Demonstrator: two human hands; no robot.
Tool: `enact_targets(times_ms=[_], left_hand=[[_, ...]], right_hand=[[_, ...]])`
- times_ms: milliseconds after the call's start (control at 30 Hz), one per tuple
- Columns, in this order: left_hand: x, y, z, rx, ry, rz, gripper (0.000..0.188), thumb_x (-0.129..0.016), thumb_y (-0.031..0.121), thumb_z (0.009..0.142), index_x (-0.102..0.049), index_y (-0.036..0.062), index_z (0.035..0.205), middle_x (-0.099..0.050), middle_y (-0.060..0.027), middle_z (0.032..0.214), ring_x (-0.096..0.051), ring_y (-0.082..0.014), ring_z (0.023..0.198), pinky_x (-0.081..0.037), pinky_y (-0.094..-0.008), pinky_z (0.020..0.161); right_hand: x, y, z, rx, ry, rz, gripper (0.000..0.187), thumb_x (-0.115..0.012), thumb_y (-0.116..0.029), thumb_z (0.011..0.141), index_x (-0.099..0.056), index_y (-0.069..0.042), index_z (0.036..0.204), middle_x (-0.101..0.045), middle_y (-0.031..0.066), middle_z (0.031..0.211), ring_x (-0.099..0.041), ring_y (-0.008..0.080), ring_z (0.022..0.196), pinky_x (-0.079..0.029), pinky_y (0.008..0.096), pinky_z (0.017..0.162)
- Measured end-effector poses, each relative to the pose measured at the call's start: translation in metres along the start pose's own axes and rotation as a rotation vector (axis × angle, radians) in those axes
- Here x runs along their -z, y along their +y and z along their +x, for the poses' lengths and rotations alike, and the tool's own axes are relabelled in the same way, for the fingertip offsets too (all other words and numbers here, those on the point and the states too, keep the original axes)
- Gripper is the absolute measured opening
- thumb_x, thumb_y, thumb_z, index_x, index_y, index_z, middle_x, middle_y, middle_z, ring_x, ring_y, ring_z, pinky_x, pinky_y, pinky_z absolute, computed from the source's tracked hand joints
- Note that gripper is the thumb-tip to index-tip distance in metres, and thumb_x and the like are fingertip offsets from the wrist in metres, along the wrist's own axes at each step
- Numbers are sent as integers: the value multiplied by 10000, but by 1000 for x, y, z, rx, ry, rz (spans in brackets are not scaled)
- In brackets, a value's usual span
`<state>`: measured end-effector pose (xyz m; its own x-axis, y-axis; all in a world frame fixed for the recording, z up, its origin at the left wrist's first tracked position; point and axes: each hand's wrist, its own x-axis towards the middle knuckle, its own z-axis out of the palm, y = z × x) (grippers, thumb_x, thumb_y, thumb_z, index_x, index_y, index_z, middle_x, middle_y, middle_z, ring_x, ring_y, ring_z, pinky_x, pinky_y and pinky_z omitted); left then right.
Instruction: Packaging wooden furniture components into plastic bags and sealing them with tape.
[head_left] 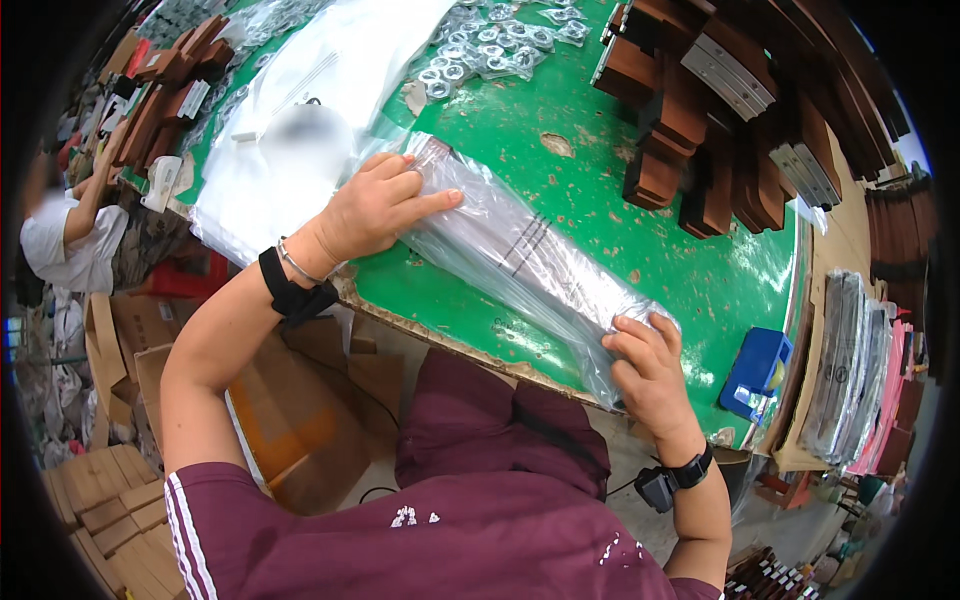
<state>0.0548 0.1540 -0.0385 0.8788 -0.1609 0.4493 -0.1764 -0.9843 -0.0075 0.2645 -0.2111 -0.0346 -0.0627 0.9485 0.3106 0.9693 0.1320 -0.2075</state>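
A long clear plastic bag [540, 258] with dark printed lines lies slantwise along the table's near edge. Something long and flat is inside it, and a dark brown end shows through at the upper left; glare hides the rest. My left hand [375, 208] grips the bag's upper left end, its thumb stretched along the plastic. At the lower right end, the curled fingers of my right hand [645, 368] close over the bag. Loose plastic hangs toward the table edge below it. Left of my left hand lies a pile of flat white plastic bags [255, 195].
Brown wooden pieces with metal rails [690, 110] are stacked at the far right. Small bagged metal rings [490, 45] lie at the back of the green table [590, 160]. A blue tape dispenser [757, 372] stands at the right edge. Another person [75, 235] works at the left.
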Motion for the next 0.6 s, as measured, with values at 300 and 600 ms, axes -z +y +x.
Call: enact_targets(times_ms=[300, 600], left_hand=[[0, 1, 2, -13, 30, 40, 493, -597, 14, 774, -667, 184, 1231, -425, -39, 733, -471, -243, 727, -483, -352, 847], [9, 8, -1, -54, -14, 38, 490, -614, 26, 740, -658, 141, 1214, -425, -39, 733, -492, -249, 734, -428, -358, 732]], right_hand=[[-5, -4, 2, -70, 3, -222, 166, -652, -96, 734, -496, -125, 683, -514, -34, 1401, -431, 357, 1347, -242, 740, 1038], [1, -4, 2, -35, 44, -174, 182, -658, -71, 681, -480, -109, 678, -545, -43, 1380, -480, 339, 1293, -371, 587, 914]])
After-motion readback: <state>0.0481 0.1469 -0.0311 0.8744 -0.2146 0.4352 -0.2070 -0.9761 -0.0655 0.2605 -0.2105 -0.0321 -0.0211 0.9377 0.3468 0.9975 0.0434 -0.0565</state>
